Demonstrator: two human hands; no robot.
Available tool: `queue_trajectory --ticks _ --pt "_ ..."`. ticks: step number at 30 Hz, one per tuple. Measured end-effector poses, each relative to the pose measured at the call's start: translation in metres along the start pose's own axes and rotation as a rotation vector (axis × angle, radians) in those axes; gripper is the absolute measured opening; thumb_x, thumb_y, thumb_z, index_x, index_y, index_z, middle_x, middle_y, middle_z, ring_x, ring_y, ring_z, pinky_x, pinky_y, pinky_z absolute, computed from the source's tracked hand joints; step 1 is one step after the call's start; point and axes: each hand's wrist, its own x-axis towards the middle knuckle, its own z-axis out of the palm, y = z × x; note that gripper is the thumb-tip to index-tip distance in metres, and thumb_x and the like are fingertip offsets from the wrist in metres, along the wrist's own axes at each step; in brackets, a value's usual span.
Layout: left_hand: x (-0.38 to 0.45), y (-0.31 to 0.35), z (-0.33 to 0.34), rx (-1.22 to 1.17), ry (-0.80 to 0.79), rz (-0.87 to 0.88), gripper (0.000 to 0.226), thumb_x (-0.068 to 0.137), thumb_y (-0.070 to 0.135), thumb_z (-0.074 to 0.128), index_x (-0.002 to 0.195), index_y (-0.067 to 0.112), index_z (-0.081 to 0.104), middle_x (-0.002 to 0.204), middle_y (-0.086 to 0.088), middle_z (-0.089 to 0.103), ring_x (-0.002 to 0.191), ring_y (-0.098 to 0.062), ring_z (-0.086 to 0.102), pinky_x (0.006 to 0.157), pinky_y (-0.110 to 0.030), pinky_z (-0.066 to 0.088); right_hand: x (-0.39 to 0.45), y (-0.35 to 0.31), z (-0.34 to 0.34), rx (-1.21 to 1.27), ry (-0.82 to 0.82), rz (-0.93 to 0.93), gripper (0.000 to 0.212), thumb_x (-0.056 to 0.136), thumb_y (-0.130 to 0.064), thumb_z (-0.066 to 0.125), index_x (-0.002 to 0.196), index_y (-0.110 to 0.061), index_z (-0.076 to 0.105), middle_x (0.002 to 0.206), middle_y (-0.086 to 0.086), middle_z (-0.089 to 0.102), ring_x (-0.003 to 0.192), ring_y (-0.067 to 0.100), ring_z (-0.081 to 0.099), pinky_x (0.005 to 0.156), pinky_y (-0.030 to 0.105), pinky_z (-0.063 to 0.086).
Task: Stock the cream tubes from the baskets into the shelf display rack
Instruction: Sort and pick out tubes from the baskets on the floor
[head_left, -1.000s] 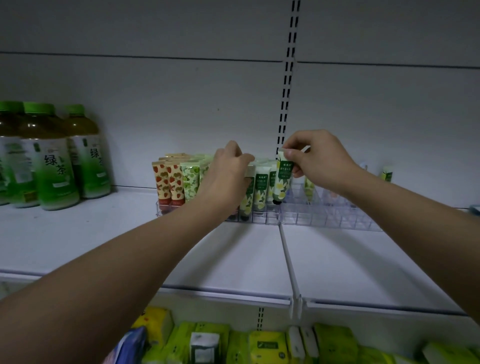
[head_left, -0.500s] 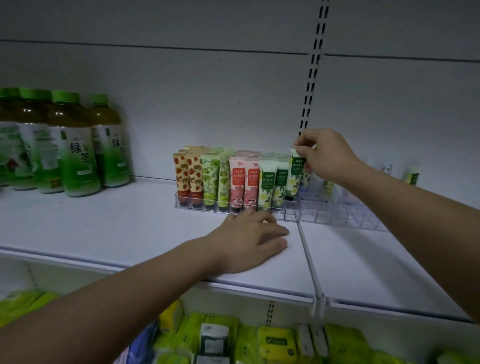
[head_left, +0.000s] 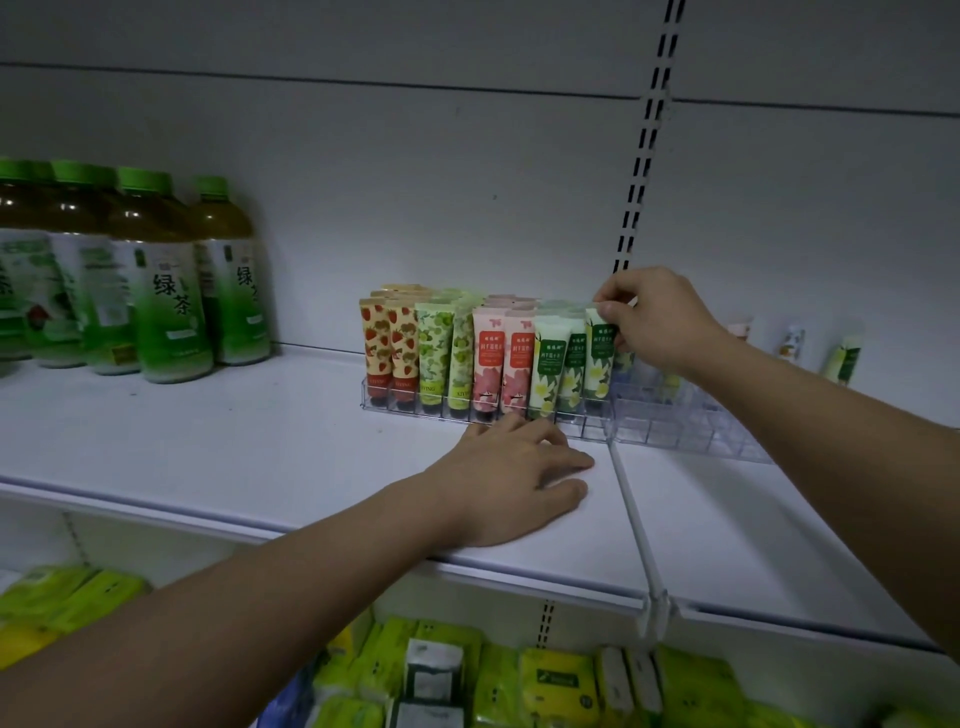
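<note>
As far as the front row shows, the left part of the clear display rack (head_left: 519, 410) is already filled: strawberry tubes (head_left: 390, 348), light green tubes (head_left: 445, 353), pink tubes (head_left: 501, 358) and white-and-green tubes (head_left: 558, 364) stand upright side by side in their compartments, with more rows visible behind them. The right hand (head_left: 657, 319) pinches the top of one green cream tube (head_left: 598, 353) with curled fingers, and this tube stands at the right end of the filled row, so it seems to be just going into its slot. The left hand (head_left: 511, 480) lies flat on the white shelf (head_left: 260, 431), just in front of the rack, with fingers relaxed and holding nothing. To the right, the rack section (head_left: 685, 421) looks mostly empty, with only a few tubes (head_left: 844, 358) at the back. The baskets are not in view, so how many tubes remain cannot be told. The task appears about half done.
</note>
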Motion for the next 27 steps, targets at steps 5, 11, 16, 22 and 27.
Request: queue_trajectory --ticks 5,11,16,22,27 --pt "0.000 -0.001 0.001 -0.004 0.016 -0.011 0.045 0.098 0.054 0.033 0.140 0.041 0.043 0.136 0.012 0.043 0.122 -0.012 0.033 0.098 -0.040 0.031 -0.017 0.015 0.019 0.119 0.087 0.048 0.012 0.098 -0.012 0.053 0.095 -0.015 0.064 0.094 0.005 0.065 0.084 0.030 0.064 0.082 0.051 0.055" --pt "-0.002 0.000 0.000 -0.067 0.113 -0.040 0.037 0.097 0.044 0.042 0.131 0.034 0.056 0.127 0.008 0.051 0.118 -0.011 0.042 0.096 -0.034 0.037 -0.023 0.010 0.017 -0.065 0.060 0.020 0.029 0.098 -0.012 0.051 0.127 -0.015 0.054 0.125 0.011 0.050 0.095 0.022 0.052 0.081 0.026 0.039" --pt "-0.011 0.008 -0.004 -0.035 0.250 -0.185 0.030 0.094 0.034 0.045 0.114 0.026 0.066 0.113 0.005 0.060 0.104 -0.017 0.055 0.081 -0.029 0.046 -0.048 -0.003 0.004 -0.142 0.042 0.070 0.047 0.097 -0.017 0.048 0.142 -0.013 0.033 0.130 0.013 0.043 0.101 0.029 0.055 0.081 0.036 0.045" --pt "-0.051 0.020 -0.007 0.082 0.505 -0.432 0.029 0.090 0.031 0.046 0.110 0.023 0.066 0.108 0.000 0.067 0.097 -0.025 0.057 0.079 -0.035 0.046 -0.089 -0.045 -0.021 -0.212 -0.214 0.010 0.025 0.097 -0.024 0.046 0.114 -0.014 0.060 0.112 0.008 0.064 0.096 0.024 0.058 0.084 0.036 0.049" --pt "-0.124 0.021 -0.005 0.116 0.689 -0.366 0.032 0.084 0.033 0.047 0.104 0.026 0.070 0.097 0.000 0.069 0.091 -0.029 0.058 0.074 -0.037 0.044 -0.142 -0.085 -0.024 -0.080 -0.370 -0.097 0.025 0.098 -0.031 0.049 0.105 -0.015 0.067 0.102 -0.002 0.065 0.095 0.019 0.061 0.083 0.033 0.049"
